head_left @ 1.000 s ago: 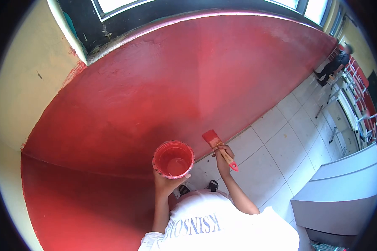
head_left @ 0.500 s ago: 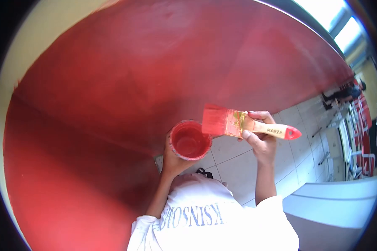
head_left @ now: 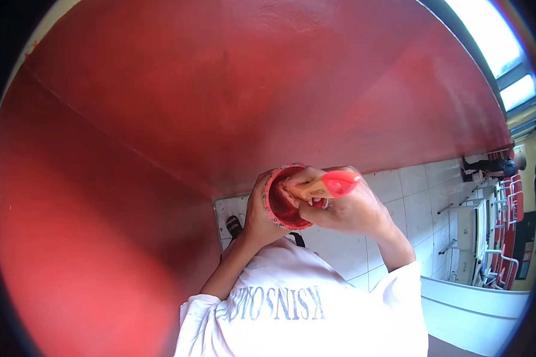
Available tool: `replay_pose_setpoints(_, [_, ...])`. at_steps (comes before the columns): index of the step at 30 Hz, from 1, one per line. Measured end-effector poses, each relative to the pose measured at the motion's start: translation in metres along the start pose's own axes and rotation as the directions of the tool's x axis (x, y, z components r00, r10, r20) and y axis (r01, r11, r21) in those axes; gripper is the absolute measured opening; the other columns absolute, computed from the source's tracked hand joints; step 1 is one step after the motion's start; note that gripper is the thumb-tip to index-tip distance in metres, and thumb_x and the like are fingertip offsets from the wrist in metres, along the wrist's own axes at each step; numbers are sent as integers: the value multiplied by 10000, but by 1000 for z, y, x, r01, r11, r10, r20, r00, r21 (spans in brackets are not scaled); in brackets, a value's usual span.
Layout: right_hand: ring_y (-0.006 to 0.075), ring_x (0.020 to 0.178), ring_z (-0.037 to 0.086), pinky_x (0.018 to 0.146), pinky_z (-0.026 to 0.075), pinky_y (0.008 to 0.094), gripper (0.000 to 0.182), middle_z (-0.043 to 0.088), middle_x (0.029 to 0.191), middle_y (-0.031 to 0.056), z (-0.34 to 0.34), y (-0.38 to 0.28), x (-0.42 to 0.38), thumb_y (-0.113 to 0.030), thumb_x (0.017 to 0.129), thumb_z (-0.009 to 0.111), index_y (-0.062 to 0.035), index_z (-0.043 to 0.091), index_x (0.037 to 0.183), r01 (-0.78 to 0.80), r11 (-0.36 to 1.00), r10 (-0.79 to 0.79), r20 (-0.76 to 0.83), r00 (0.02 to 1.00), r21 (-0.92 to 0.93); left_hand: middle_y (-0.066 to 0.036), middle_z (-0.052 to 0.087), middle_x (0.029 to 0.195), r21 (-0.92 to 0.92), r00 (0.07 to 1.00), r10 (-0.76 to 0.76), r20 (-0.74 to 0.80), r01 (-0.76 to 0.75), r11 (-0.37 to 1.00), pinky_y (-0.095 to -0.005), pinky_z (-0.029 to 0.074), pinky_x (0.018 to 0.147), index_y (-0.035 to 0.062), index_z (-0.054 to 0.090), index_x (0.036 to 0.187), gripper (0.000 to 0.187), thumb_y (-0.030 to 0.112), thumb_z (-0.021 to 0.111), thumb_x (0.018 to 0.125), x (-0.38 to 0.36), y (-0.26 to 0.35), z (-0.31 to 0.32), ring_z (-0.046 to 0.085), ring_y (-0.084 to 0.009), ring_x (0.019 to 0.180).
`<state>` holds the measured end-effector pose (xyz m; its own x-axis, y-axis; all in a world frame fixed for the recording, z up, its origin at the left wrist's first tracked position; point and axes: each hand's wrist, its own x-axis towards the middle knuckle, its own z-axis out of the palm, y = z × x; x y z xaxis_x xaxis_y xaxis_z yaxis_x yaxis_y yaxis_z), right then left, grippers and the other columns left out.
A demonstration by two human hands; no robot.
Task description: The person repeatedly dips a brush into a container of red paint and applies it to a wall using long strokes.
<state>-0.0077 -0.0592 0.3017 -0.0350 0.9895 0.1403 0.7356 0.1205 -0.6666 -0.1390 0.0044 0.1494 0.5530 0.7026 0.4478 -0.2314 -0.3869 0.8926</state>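
Observation:
My left hand [head_left: 259,209] is wrapped round the side of a paint tub [head_left: 278,219] in front of my chest. Red paint coats the tub's inside. My right hand [head_left: 352,206] grips a paintbrush [head_left: 319,188] with a wooden handle and a red handle end. The brush points down into the tub, and its bristles are hidden by the rim and my fingers. Red-painted wall [head_left: 220,89] stands close in front of me, meeting a second red wall [head_left: 89,238] at a corner on the left.
White floor tiles [head_left: 408,208] lie below, with a sandalled foot [head_left: 234,226] near the corner. A white panel-like surface [head_left: 476,312] is at lower right. Farther right are a person [head_left: 497,166], desks and red chairs [head_left: 514,199], and bright windows [head_left: 488,35].
My right hand has moved left and lowered the brush from beside the tub into it. The tub has shifted slightly right in view, and the camera has turned a little.

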Motion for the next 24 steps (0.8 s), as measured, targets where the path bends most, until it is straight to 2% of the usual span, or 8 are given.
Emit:
replay_pose_setpoints(2, [327,552,560,502,438,407,156,579,620,119,3,2,4,-88,703,594,-72,587,858,22,996,-18,44,999,-91,-156,514,1171,5,1000,2,8,-2,1000,-390,469,871,33,378,1254,917,183,886,505,-2,-2,-1,554,-289,1043])
replay_pose_setpoints(4, [338,538,542,495,426,418,107,563,597,127,5,3,5,-87,701,580,-60,564,803,43,994,-38,51,998,-103,-149,518,1168,43,996,70,-57,-67,997,-388,469,871,31,384,1249,907,180,886,508,-5,2,1,552,-281,1047])
replay_pose_setpoints(9, [346,521,535,490,421,425,73,546,562,139,4,4,3,-74,698,572,-41,510,715,5,991,10,109,994,-134,-144,503,1194,-42,999,31,39,-29,999,-388,458,891,35,359,1265,930,186,890,516,-6,-6,-1,541,-265,1070])
replay_pose_setpoints(12, [344,521,543,494,426,426,81,550,558,141,4,7,1,-72,701,579,-38,506,708,-16,990,34,125,992,-142,-146,488,1213,-86,999,3,32,-1,996,-390,449,908,38,329,1282,953,185,889,525,-10,-11,2,533,-260,1088])
replay_pose_setpoints(14, [339,533,558,501,436,423,79,567,570,136,4,8,0,-73,706,587,-39,520,729,3,989,14,114,993,-147,-146,481,1221,-92,1000,-9,25,11,996,-391,442,920,38,311,1292,965,181,887,531,-12,-12,4,526,-257,1100])
replay_pose_setpoints(17, [294,628,585,571,457,369,280,618,702,88,3,10,-2,-79,656,669,-88,593,925,-56,991,74,158,985,-118,-145,473,1228,-78,1000,-10,30,13,997,-392,434,934,39,294,1302,975,175,884,538,-15,-11,5,517,-255,1114])
replay_pose_setpoints(24, [280,625,589,560,459,358,266,625,712,80,0,13,-3,-78,661,655,-88,606,922,-77,989,98,166,981,-127,-146,470,1241,-35,999,8,41,-6,999,-391,431,943,32,305,1296,972,188,891,537,-9,-9,7,516,-250,1115])
